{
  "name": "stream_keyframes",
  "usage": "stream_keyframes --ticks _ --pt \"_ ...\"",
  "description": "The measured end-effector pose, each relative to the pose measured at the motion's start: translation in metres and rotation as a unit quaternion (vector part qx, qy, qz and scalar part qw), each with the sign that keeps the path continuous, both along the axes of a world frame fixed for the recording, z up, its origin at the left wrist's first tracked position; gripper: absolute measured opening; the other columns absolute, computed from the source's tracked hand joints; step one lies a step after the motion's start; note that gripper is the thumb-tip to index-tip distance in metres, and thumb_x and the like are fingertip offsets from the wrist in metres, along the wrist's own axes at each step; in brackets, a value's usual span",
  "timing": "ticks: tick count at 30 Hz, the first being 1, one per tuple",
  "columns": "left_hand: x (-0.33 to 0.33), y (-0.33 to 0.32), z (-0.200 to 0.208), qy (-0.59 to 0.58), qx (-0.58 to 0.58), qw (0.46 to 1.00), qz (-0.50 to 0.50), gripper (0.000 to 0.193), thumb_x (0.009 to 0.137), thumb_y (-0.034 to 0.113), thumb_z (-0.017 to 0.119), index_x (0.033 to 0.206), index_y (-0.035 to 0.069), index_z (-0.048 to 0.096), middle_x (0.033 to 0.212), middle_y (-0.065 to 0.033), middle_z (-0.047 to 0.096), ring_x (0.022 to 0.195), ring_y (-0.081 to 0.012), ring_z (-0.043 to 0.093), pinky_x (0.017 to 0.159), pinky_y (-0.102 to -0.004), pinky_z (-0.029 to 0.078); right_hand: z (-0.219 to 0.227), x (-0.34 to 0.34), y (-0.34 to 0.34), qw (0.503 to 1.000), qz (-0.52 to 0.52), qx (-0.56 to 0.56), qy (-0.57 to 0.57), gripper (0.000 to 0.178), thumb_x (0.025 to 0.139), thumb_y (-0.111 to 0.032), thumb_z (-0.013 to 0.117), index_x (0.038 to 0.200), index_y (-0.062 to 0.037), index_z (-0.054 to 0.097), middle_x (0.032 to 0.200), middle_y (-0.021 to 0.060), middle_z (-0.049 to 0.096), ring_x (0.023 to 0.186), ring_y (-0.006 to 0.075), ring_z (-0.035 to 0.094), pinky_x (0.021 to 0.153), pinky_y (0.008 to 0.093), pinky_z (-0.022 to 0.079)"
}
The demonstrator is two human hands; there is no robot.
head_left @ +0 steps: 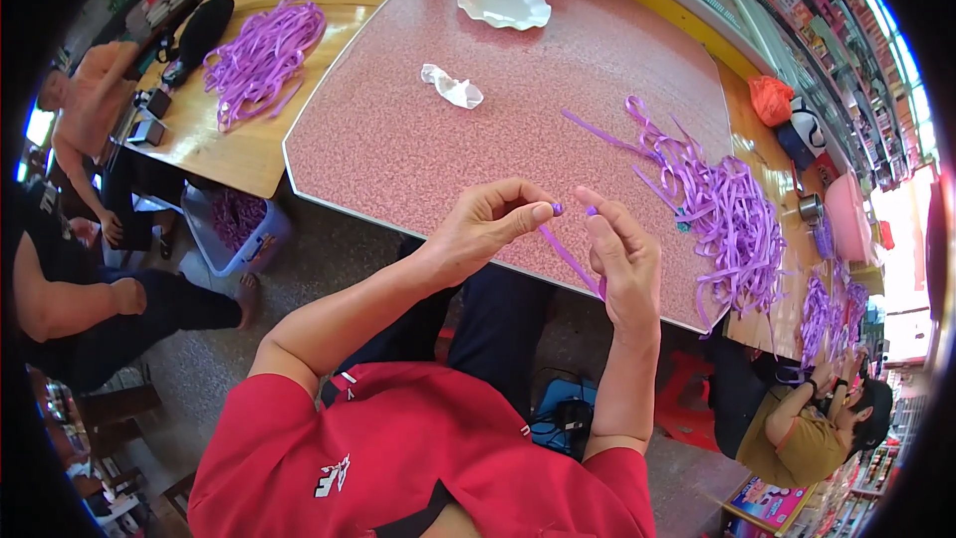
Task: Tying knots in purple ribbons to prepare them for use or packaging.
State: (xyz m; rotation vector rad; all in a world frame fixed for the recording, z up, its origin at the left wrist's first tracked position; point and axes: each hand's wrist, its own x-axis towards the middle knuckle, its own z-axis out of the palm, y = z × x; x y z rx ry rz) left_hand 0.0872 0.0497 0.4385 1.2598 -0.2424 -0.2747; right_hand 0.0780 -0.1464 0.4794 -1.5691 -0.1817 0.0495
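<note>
Over the near edge of the pink speckled table (378,149), my left hand (483,229) pinches a small dark purple bit at its fingertips, which looks like the end of a purple ribbon (566,257). The strip slants down from there toward my right hand (625,264). That hand is closed as well, with a purple bit showing at its fingertips and ribbon by its palm. Their fingertips are a short way apart. To the right of my hands spreads a loose heap of purple ribbons (737,224), one strand reaching out to the left.
A crumpled white tissue (453,90) and a white scalloped dish (503,3) lie farther back. Another ribbon pile (264,55) rests on the wooden table at left, above a blue basket (274,239). Two people are at the left; a person (807,428) at right handles ribbons.
</note>
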Motion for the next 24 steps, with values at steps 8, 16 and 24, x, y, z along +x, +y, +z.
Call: stream_keyframes --ticks 8,16,24 --pt "-0.003 0.0 0.006 -0.008 -0.053 0.998 -0.016 0.024 0.096 0.029 0.065 0.104 0.007 0.069 0.091 0.0046 0.061 0.082 -0.0033 0.05 0.069 -0.0211 0.038 -0.01 0.0 -0.002 0.995 0.015 -0.057 -0.082 0.028 0.091 0.001 0.066 0.119 0.0009 0.067 0.087 -0.0028 0.061 0.064 0.0013 0.045 0.054 0.0173 0.032" --pt "-0.002 -0.002 -0.001 -0.044 -0.069 0.996 -0.026 0.018 0.096 0.018 0.065 0.104 0.003 0.069 0.098 0.0004 0.06 0.091 -0.0063 0.055 0.079 -0.0239 0.042 -0.013 -0.003 0.002 0.998 0.006 0.044 -0.048 0.018 0.088 0.003 0.069 0.106 0.0011 0.07 0.091 0.0017 0.067 0.074 0.003 0.057 0.061 0.0146 0.041" --pt "-0.001 0.0 0.0 -0.043 -0.047 0.997 -0.036 0.014 0.094 0.014 0.067 0.102 0.002 0.067 0.095 0.0014 0.057 0.088 -0.0043 0.054 0.074 -0.0215 0.043 -0.01 -0.003 0.0 0.996 0.025 -0.022 -0.079 0.012 0.089 0.004 0.068 0.1 0.002 0.069 0.098 0.0054 0.068 0.088 0.0093 0.063 0.077 0.0212 0.05"
